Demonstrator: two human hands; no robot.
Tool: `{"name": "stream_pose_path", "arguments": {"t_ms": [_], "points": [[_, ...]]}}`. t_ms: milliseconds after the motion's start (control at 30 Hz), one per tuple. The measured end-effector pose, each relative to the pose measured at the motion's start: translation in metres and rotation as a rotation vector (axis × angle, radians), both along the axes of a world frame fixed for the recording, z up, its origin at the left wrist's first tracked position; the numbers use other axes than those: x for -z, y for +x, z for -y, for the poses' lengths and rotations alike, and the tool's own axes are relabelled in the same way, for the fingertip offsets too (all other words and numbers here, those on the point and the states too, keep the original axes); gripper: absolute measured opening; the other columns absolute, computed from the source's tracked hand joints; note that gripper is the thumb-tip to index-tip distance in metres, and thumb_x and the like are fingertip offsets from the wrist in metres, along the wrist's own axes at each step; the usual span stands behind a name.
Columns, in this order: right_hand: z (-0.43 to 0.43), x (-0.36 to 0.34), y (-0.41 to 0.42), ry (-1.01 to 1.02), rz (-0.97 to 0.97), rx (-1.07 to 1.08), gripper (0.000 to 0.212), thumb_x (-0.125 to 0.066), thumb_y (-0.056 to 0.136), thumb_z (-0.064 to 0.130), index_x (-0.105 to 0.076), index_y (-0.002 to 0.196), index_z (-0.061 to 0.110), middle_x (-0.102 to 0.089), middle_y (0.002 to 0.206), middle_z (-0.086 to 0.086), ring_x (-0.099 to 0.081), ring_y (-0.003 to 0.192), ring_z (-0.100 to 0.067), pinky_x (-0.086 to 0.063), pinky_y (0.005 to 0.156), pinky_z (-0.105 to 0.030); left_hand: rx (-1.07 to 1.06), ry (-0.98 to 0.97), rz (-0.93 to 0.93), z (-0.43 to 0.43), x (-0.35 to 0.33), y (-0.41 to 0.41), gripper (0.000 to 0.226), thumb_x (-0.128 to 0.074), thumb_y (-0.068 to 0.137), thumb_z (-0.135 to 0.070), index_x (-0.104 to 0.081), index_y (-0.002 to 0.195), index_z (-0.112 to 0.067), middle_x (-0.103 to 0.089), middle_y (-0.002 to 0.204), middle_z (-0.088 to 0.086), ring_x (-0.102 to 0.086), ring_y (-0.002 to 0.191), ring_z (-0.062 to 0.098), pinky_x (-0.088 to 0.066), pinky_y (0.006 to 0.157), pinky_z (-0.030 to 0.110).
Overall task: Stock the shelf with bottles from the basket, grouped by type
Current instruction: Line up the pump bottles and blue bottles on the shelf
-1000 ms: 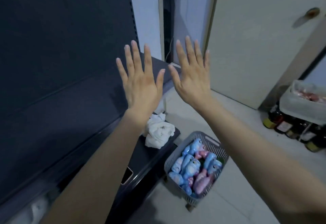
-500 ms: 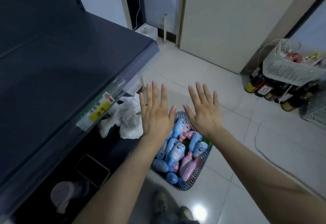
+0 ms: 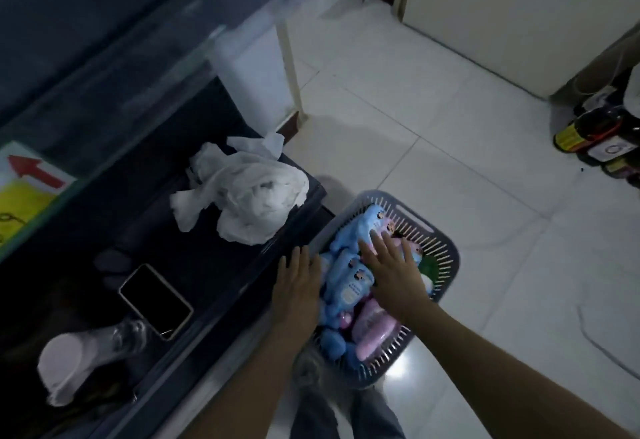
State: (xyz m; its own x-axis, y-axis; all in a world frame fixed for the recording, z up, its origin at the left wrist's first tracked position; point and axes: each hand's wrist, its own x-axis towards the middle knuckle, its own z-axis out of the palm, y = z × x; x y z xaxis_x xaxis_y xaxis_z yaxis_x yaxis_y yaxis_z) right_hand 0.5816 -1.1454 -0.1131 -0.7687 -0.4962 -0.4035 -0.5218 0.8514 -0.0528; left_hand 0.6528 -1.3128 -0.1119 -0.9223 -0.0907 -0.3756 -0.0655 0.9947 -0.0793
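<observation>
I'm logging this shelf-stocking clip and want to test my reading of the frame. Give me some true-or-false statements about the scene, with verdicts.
1. The basket stands on the tiled floor beside the lower shelf. True.
2. The right hand grips a lifted pink bottle. False: it lies on the blue bottles with straight fingers.
3. A phone lies on the lower shelf. True.
4. The basket holds only blue bottles. False: pink bottles lie in it too.
5. The left hand holds nothing. True.
</observation>
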Motion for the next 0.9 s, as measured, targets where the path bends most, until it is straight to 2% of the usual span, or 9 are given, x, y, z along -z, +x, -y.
{"name": "stream_pose_path", "arguments": {"t_ms": [100,200,267,367,467,667,767,833,900], "points": [[-0.002,0.047,0.005,-0.019,-0.012,-0.077,0.092,-0.087,0.027,0.01,-0.066,0.117,0.013,-0.064,0.12,-0.015,-0.062,0.109,-0.033,-0.047,0.087,-0.053,0.111,-0.006,0.128,0.006,0.043,0.004,0.058,-0.078,0.06,-0.025,-0.066,0.115,-0.01,-0.063,0.122,0.016,-0.059,0.114,0.031,-0.041,0.1,0.047],[0.0,0.08,0.01,-0.049,0.014,-0.167,0.084,-0.088,0.027,0.011,-0.071,0.109,0.012,-0.069,0.111,-0.015,-0.066,0.101,-0.032,-0.052,0.081,-0.052,0.221,0.03,0.2,0.014,0.078,0.005,0.036,-0.049,0.066,-0.021,-0.077,0.088,-0.015,-0.073,0.091,0.008,-0.069,0.087,0.025,-0.049,0.088,0.043],[0.004,0.1,0.011,-0.049,0.042,-0.236,0.076,-0.088,0.028,0.013,-0.073,0.102,0.012,-0.071,0.104,-0.012,-0.068,0.097,-0.03,-0.055,0.078,-0.049,0.262,0.014,0.289,0.017,0.094,0.004,0.046,-0.038,0.078,-0.014,-0.067,0.113,-0.009,-0.066,0.115,0.012,-0.062,0.107,0.024,-0.033,0.101,0.043],[0.011,0.122,0.012,-0.078,0.021,-0.366,0.041,-0.07,0.047,0.014,-0.075,0.089,0.014,-0.073,0.092,-0.009,-0.07,0.092,-0.028,-0.057,0.076,-0.045,0.288,0.103,0.419,0.021,0.13,0.004,0.052,-0.033,0.096,-0.01,-0.021,0.146,-0.003,-0.023,0.153,0.013,-0.022,0.141,0.025,-0.011,0.116,0.041],[0.014,0.134,0.014,-0.131,0.031,-0.383,0.038,-0.036,0.068,0.015,-0.074,0.075,0.016,-0.072,0.079,-0.004,-0.071,0.086,-0.026,-0.056,0.077,-0.039,0.263,0.122,0.474,0.021,0.159,0.007,0.048,-0.039,0.096,-0.014,-0.029,0.142,-0.006,-0.031,0.149,0.014,-0.03,0.137,0.027,-0.019,0.114,0.037],[0.018,0.163,0.016,-0.205,-0.147,-0.398,0.033,-0.037,0.077,0.012,-0.071,0.077,0.012,-0.065,0.075,-0.005,-0.065,0.076,-0.028,-0.035,0.09,-0.039,0.324,0.153,0.546,0.021,0.186,0.0,0.047,-0.037,0.098,-0.024,-0.034,0.142,-0.009,-0.028,0.149,0.014,-0.029,0.137,0.029,-0.026,0.111,0.041],[0.016,0.166,0.013,-0.24,-0.211,-0.348,0.029,-0.041,0.079,0.013,-0.07,0.073,0.013,-0.06,0.073,-0.005,-0.054,0.076,-0.027,-0.039,0.083,-0.038,0.293,0.116,0.48,0.016,0.194,0.0,0.041,-0.039,0.081,-0.032,-0.075,0.094,-0.015,-0.067,0.103,0.007,-0.064,0.092,0.023,-0.052,0.072,0.031],[0.011,0.166,0.015,-0.28,-0.242,-0.296,0.027,-0.041,0.081,0.014,-0.067,0.072,0.013,-0.06,0.075,-0.007,-0.045,0.078,-0.026,-0.046,0.075,-0.038,0.257,0.138,0.412,0.018,0.213,0.008,0.032,-0.047,0.064,-0.041,-0.073,0.063,-0.023,-0.066,0.071,-0.002,-0.064,0.063,0.017,-0.05,0.05,0.024],[0.008,0.168,0.02,-0.31,-0.246,-0.278,0.025,-0.04,0.082,0.011,-0.063,0.074,0.012,-0.059,0.074,-0.008,-0.048,0.075,-0.026,-0.051,0.071,-0.035,0.249,0.197,0.351,0.018,0.212,0.006,0.019,-0.069,0.059,-0.039,-0.071,0.061,-0.021,-0.064,0.067,-0.001,-0.064,0.06,0.018,-0.05,0.05,0.024]]}}
